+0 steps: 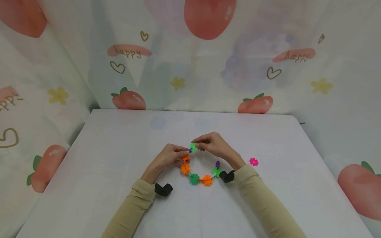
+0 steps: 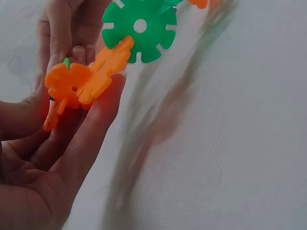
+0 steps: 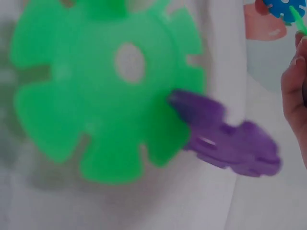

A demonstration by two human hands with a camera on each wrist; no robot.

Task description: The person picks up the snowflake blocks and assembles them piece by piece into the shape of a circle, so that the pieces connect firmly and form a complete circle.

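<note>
A curved chain of notched plastic interlocking discs hangs between the two hands. My left hand [image 1: 168, 156] holds its upper left part, thumb and fingers around an orange disc [image 2: 62, 84] beside the blue disc [image 3: 278, 8]. My right hand [image 1: 219, 146] pinches a light green disc [image 1: 194, 146] at the chain's top, which meets the blue one. From the left hand the chain runs down through another orange disc [image 1: 186, 169], a dark green disc [image 1: 194, 179] and an orange disc [image 1: 207, 180]. Its other end has a light green disc [image 3: 110, 158] with a purple disc [image 3: 230, 141] slotted into it.
A loose pink disc [image 1: 254, 162] lies on the white table [image 1: 119, 138], right of the right wrist. Black wrist-worn pieces sit at the left cuff [image 1: 163, 189] and right cuff [image 1: 227, 176]. A printed cloth backdrop [image 1: 202, 72] stands behind the table.
</note>
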